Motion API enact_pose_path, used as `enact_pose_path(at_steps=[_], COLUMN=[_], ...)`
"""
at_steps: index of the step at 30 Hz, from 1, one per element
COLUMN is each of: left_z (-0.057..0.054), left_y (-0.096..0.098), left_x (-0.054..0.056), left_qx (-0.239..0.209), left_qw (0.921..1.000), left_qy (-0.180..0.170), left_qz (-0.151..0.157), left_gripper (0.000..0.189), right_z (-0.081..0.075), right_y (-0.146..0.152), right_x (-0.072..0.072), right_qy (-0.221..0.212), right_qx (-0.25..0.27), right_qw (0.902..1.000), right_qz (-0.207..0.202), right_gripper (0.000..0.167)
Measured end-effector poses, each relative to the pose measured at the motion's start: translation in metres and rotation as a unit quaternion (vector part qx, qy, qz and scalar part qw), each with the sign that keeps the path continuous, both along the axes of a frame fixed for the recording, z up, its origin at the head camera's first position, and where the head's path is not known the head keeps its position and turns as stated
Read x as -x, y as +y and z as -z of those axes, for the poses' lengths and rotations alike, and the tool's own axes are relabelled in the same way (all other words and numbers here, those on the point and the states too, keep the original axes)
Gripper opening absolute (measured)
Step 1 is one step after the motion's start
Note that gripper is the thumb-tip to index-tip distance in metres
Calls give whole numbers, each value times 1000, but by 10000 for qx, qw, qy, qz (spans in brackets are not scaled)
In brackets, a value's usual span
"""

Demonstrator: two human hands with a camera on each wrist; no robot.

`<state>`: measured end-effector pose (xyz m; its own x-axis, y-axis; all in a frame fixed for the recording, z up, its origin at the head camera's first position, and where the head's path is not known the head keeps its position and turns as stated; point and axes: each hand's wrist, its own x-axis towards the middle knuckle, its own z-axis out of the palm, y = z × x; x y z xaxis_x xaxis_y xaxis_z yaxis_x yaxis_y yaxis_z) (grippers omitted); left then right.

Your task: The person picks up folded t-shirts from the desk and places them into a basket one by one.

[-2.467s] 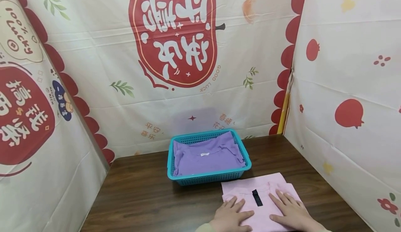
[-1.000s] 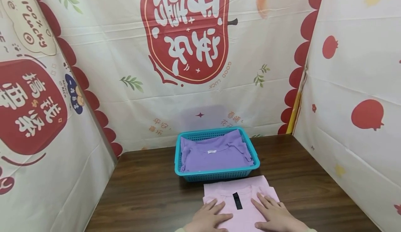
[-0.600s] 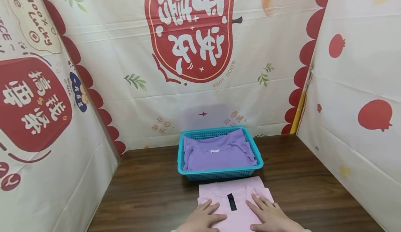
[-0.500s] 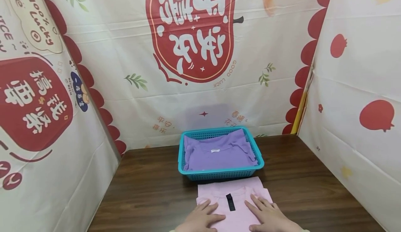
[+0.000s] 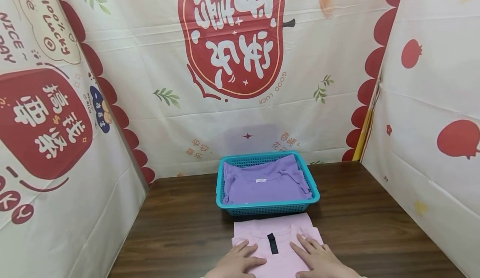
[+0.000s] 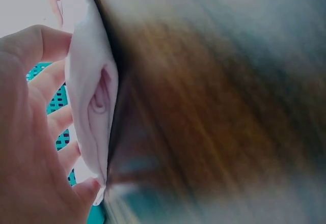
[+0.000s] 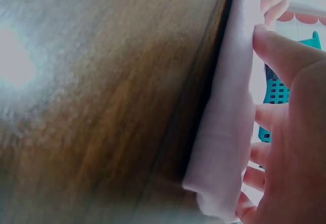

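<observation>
A folded pink shirt (image 5: 281,255) with a black neck tag (image 5: 272,243) lies on the table in front of the basket. My left hand (image 5: 237,262) rests on its left side with fingers spread, and my right hand (image 5: 318,260) lies likewise on its right side. From the left wrist view, the fingertips touch the top of the pink shirt (image 6: 91,102), whose folded layers show at the edge. In the right wrist view, the fingertips press on the other side of the shirt (image 7: 221,112). Neither hand grips the cloth. The shirt's near edge is cut off below the head view.
A turquoise plastic basket (image 5: 268,208) stands just beyond the shirt, near the back wall. Inside it lies a folded purple shirt (image 5: 264,191) with a white label. Printed cloth walls (image 5: 157,140) enclose the dark wooden table (image 5: 180,224) at the back and both sides.
The pink shirt has slid left across the table under both hands, from the basket's front right to straight in front of it. The head view has turned slightly left.
</observation>
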<state>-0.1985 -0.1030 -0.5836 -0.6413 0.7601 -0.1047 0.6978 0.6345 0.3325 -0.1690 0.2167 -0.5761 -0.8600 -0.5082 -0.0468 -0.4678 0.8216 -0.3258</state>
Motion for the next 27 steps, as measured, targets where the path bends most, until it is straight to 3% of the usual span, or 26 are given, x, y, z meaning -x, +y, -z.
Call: enact_pose_path(at_steps=[9, 13, 16, 19, 22, 24, 27], left_z=[2, 1, -6, -15, -21, -24, -27], left_y=[-3, -9, -12, -15, -20, -23, -26], left_x=[-6, -8, -11, -14, -15, -16, -16], left_qx=[-283, -468, -872, -1415, -1919, -2221, -2593], left_qw=[9978, 9979, 9932, 9799, 9615, 9474, 9285], left_qy=[582, 380, -37, -153, -90, -222, -558], left_qz=[-104, -256, -765, -1401, -1965, -2292, -2600], left_gripper=[49, 46, 39, 41, 54, 63, 70], right_z=[-8, -16, -21, -26, -31, -36, -43], right_y=[1, 5, 10, 14, 18, 20, 25], right_x=[5, 7, 10, 13, 15, 15, 17], right_qy=[38, 134, 127, 159, 189, 45, -173], right_qx=[246, 463, 718, 1395, 2237, 2687, 2854], right_qw=[9997, 9984, 9968, 9897, 9745, 9626, 9523], right_qz=[-86, -295, -343, -274, -28, 341, 1064], right_gripper=[75, 61, 51, 43, 35, 33, 34])
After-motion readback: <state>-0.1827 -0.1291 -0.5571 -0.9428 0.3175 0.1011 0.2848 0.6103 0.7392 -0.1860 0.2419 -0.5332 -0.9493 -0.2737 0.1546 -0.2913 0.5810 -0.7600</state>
